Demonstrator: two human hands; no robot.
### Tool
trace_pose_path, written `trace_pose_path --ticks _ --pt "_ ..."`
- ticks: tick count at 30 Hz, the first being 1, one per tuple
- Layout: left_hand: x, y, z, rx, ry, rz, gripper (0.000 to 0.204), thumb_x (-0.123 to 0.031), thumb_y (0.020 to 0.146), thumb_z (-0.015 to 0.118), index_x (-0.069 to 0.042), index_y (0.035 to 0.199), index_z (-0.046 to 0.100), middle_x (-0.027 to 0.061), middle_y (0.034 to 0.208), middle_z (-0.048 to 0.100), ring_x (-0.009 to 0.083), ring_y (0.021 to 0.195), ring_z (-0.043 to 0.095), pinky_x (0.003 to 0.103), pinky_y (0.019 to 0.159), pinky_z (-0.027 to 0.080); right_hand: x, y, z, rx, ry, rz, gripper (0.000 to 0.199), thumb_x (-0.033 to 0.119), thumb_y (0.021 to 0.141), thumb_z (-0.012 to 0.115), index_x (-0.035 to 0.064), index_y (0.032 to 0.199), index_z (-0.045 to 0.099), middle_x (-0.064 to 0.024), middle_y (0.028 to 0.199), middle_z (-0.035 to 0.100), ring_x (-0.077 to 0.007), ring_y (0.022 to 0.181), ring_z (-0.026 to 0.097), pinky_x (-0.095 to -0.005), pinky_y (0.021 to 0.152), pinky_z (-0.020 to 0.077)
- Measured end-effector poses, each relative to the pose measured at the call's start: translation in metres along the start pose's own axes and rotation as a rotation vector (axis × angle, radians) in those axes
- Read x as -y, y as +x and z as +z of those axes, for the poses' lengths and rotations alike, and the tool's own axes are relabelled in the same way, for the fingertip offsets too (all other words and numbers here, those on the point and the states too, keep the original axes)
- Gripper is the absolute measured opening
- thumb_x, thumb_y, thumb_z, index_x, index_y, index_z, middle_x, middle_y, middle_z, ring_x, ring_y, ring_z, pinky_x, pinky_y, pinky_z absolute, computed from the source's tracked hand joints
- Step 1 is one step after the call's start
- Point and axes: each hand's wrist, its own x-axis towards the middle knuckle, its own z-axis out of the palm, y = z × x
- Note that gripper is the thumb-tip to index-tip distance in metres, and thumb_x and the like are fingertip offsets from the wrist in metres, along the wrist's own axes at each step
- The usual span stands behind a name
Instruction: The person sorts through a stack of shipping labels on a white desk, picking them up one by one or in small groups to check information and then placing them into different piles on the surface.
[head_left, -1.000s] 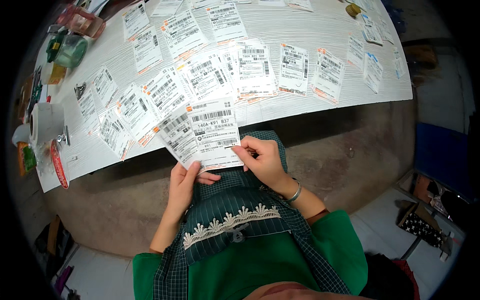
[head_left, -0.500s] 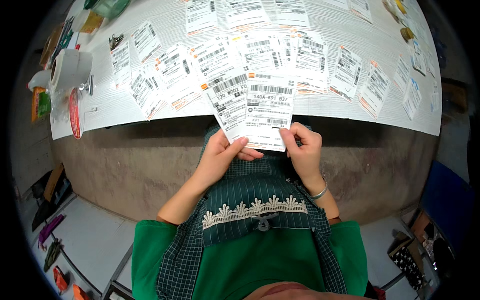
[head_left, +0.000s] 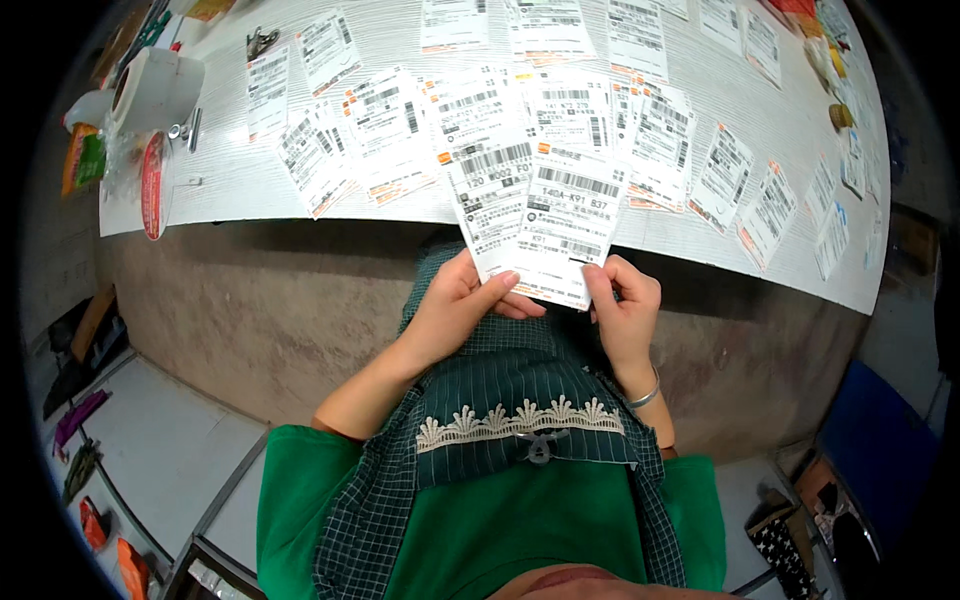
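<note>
Two overlapping shipping labels, white with barcodes and small orange marks, are held in front of me over the table's front edge. My left hand (head_left: 477, 290) pinches the lower end of the left label (head_left: 487, 205), thumb on top and fingers underneath. The right label (head_left: 570, 210) lies partly over it, and my right hand (head_left: 622, 298) grips its lower right corner between thumb and bent fingers. Just beyond the held labels, more shipping labels (head_left: 478, 105) lie on the table in overlapping piles.
The white table (head_left: 235, 205) carries several further label piles, such as one at right (head_left: 722, 175). At left stand a white roll (head_left: 160, 88), a red oval tag (head_left: 153, 185) and a metal tool (head_left: 193, 130). A yellowish cap (head_left: 841, 117) lies far right.
The view has turned slightly, so the table appears shifted and tilted. Both hands keep their hold on the two labels, which stay in nearly the same arrangement.
</note>
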Motion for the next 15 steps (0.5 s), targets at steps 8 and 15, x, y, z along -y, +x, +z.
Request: trace_pose_path --ticks 8,15 --pt "0.012 0.004 -0.006 -0.054 0.014 0.073 0.026 -0.012 0.093 0.049 0.003 0.114 0.049 0.0113 0.094 0.066 0.0130 0.073 0.065 0.023 0.062 0.051 0.000 0.002 0.002 0.077 -0.070 -0.042 0.021 0.007 0.081 0.064 -0.0015 0.064 0.054 -0.0027 0.049 0.046 -0.0068 0.044 0.043 -0.0235 0.042 0.0314" --pt "0.045 -0.014 -0.020 0.035 0.566 0.093 0.019 -0.012 0.090 0.053 -0.003 0.103 0.062 0.0055 0.077 0.069 0.0104 0.051 0.056 0.025 0.047 0.040 -0.011 -0.008 -0.005 0.347 -0.302 -0.180 0.017 0.012 0.076 0.069 0.0005 0.088 0.069 -0.0152 0.082 0.068 -0.0236 0.064 0.066 -0.0295 0.056 0.0499"
